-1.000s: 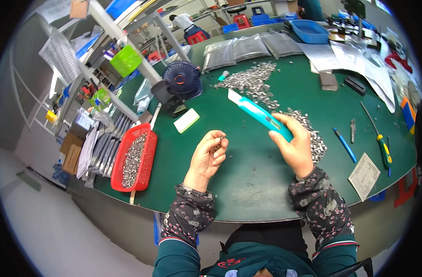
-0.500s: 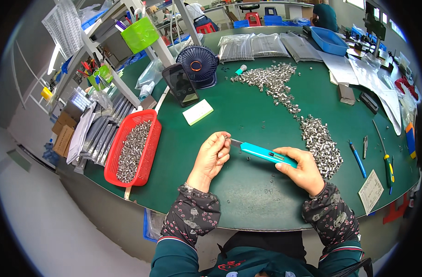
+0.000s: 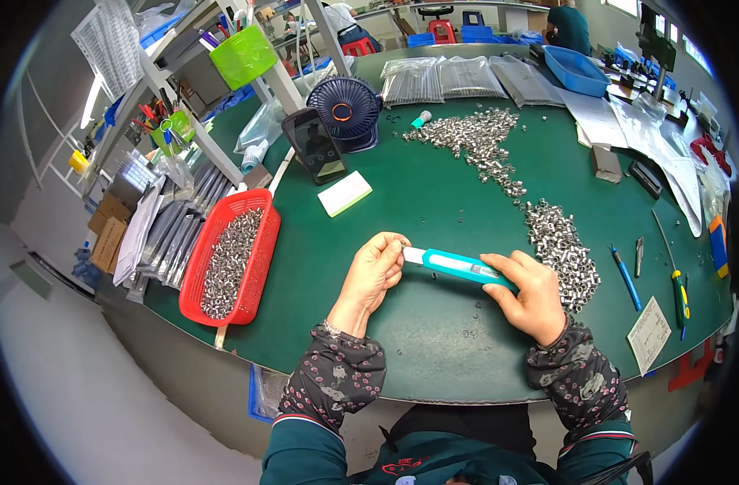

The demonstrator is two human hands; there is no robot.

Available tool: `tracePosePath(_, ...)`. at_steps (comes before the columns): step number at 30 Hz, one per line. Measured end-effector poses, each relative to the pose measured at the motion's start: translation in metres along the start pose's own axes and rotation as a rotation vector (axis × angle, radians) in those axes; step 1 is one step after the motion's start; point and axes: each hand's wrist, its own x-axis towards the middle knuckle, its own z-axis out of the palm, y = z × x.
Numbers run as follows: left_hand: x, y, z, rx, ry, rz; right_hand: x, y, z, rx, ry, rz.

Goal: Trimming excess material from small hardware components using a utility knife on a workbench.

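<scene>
The right hand (image 3: 531,293) grips a turquoise cutter (image 3: 460,266) by its handle, thumb below and fingers above, with the pale blade (image 3: 413,255) pointing left. The left hand (image 3: 369,275) has its fingers curled in and thumb and forefinger pressed together, seemingly on a small metal piece (image 3: 403,245) that is mostly hidden at the blade's end, above the near middle of the green surface (image 3: 458,372). The likeliest trouble is a slip: the blade faces those bare fingertips, so a sudden push from the right hand, or a piece turning in the pinch, could nick the left thumb or forefinger. Such a tiny piece could also spring loose and be lost among the dark specks scattered below. A careless swing of the right wrist might spread the near pile of metal pieces (image 3: 561,255), which lies just beside that hand. The surface's front edge passes under both forearms, so anything dropped close to the body could roll off. On the left, the red basket (image 3: 260,267) stands close to the curved edge, well apart from the left hand. The most open room lies ahead of the hands, between the pale notepad (image 3: 345,194) and the piles.
</scene>
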Motion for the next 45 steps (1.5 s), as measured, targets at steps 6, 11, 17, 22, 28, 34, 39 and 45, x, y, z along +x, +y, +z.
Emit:
tracePosePath(6, 0.0, -0.005, -0.005, 0.004, 0.007, -0.032, 0.002, -0.001, 0.001, -0.194, 0.143, -0.186)
tracePosePath(11, 0.0, -0.003, -0.004, -0.053, 0.048, -0.05, 0.005, 0.01, -0.001, -0.067, 0.268, -0.083)
tracePosePath(17, 0.001, 0.0, -0.004, -0.031, 0.052, 0.011, 0.002, 0.008, 0.001, -0.111, 0.119, -0.013)
tracePosePath(22, 0.001, 0.001, 0.0, -0.099, 0.042, 0.003, 0.002, 0.009, 0.003, 0.016, 0.063, -0.011)
tracePosePath(28, 0.002, -0.003, -0.005, -0.102, 0.051, 0.043, 0.001, 0.009, 0.004, 0.146, -0.002, 0.029)
tracePosePath(34, 0.002, -0.002, -0.003, -0.107, 0.035, 0.019, 0.001, 0.01, 0.005, 0.236, -0.03, 0.038)
tracePosePath(39, 0.0, -0.002, 0.0, -0.084, 0.041, 0.021, 0.0, 0.01, 0.005, 0.263, -0.063, 0.056)
tracePosePath(45, 0.0, -0.002, -0.001, 0.046, 0.064, -0.009, 0.0, 0.001, 0.0, -0.02, -0.001, -0.043)
